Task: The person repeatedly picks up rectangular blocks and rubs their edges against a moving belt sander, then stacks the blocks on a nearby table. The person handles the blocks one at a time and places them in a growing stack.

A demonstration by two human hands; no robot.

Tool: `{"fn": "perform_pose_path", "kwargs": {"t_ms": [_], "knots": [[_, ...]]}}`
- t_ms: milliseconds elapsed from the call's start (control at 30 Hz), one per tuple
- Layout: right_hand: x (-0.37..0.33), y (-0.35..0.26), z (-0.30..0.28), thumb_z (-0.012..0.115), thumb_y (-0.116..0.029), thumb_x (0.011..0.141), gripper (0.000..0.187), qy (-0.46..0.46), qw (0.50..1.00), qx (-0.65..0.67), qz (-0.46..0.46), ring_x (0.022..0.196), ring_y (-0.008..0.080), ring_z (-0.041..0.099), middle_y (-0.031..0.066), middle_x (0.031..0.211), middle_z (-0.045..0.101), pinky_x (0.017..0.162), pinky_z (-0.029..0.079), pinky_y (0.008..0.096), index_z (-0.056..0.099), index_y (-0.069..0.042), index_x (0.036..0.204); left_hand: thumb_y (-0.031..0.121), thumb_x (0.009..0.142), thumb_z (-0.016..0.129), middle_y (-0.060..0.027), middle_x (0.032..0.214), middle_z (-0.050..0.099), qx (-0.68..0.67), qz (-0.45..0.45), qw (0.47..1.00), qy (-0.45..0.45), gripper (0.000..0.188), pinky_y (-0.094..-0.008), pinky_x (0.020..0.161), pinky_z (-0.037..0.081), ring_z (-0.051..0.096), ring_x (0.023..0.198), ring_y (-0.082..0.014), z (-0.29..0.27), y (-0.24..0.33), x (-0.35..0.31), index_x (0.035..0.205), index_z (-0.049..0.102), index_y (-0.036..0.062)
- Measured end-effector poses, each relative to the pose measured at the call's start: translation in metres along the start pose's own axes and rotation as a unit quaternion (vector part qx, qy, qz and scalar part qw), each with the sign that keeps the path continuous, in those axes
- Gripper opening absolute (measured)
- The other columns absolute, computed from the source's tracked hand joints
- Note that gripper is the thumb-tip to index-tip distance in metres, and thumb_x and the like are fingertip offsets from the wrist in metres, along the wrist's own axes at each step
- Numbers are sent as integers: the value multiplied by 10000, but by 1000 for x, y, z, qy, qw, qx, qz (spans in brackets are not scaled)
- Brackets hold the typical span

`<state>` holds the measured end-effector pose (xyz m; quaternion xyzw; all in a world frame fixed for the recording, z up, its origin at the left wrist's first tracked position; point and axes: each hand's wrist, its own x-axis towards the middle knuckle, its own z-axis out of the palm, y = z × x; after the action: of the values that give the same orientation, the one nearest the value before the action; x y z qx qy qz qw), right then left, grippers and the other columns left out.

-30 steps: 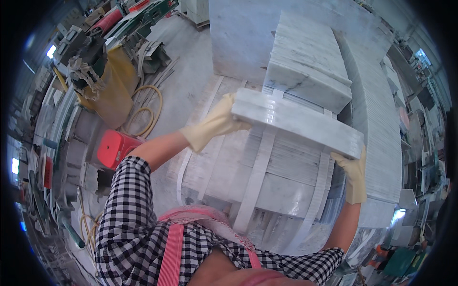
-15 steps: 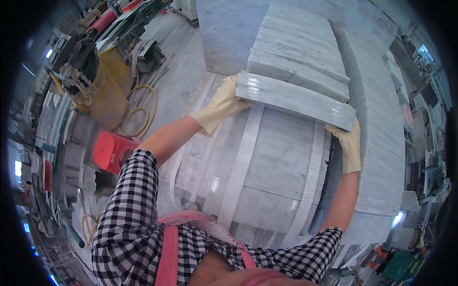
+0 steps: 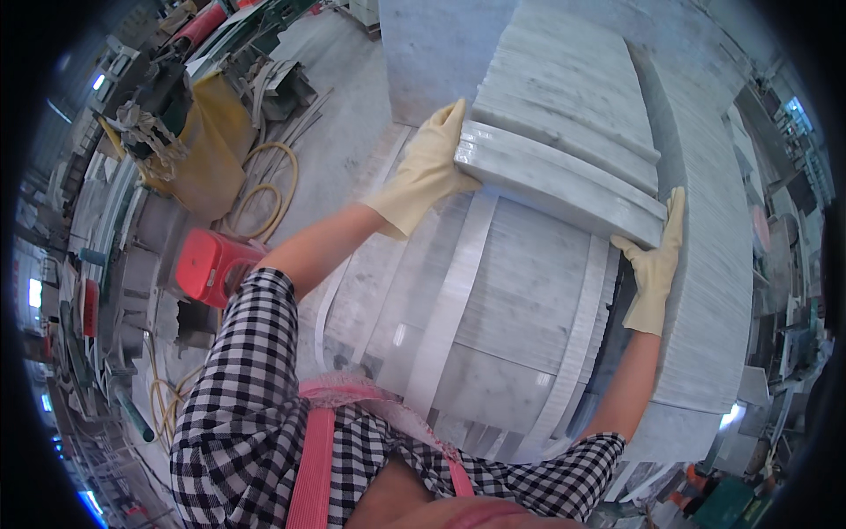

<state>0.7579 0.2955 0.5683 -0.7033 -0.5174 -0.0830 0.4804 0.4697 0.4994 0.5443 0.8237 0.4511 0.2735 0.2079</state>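
A long polished pale grey marble strip [image 3: 557, 183] lies against the near edge of a stack of similar marble pieces [image 3: 568, 84]. At its left end is my left hand [image 3: 428, 159], in a cream rubber glove, with straight fingers along the end and the thumb by the lower corner. My right hand [image 3: 656, 256], gloved alike, lies flat along the right end, thumb spread toward the strip's underside. Both hands touch the ends without fingers wrapped round them. Nearer to me, a marble bundle [image 3: 515, 273] is bound with white straps [image 3: 451, 304].
Another tall stack of thin slabs [image 3: 705, 256] stands close on the right. An upright marble panel [image 3: 436, 57] is behind. To the left are a red plastic stool [image 3: 210, 264], a coiled yellow hose [image 3: 286, 189] and a yellow sheet-draped container [image 3: 216, 145].
The marble strip has settled back against the stack, its top turned less toward me. My fingers have straightened from gripping its ends to lying along them. The view has shifted slightly.
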Motion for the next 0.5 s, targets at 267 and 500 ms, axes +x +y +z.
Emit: {"fn": "perform_pose_path", "kwargs": {"t_ms": [267,500], "knots": [[26,-16,-12,886,-161,609,848,-166,952,-245,-83,1369,310,469,123,1485,519,1095,437,392,570,-83,1392,218,454,1001,-180,1601,334,-4,133,987,-94,1354,-348,1208,362,386,1443,-339,-7,-22,41,1571,257,45],[25,10,13,894,-189,635,944,-206,956,-201,-52,1432,320,406,122,1564,431,1174,376,397,479,-106,1480,259,589,957,-177,1600,344,35,157,987,-22,1188,-410,1189,374,361,1458,-349,-12,-33,31,1559,304,49]]}}
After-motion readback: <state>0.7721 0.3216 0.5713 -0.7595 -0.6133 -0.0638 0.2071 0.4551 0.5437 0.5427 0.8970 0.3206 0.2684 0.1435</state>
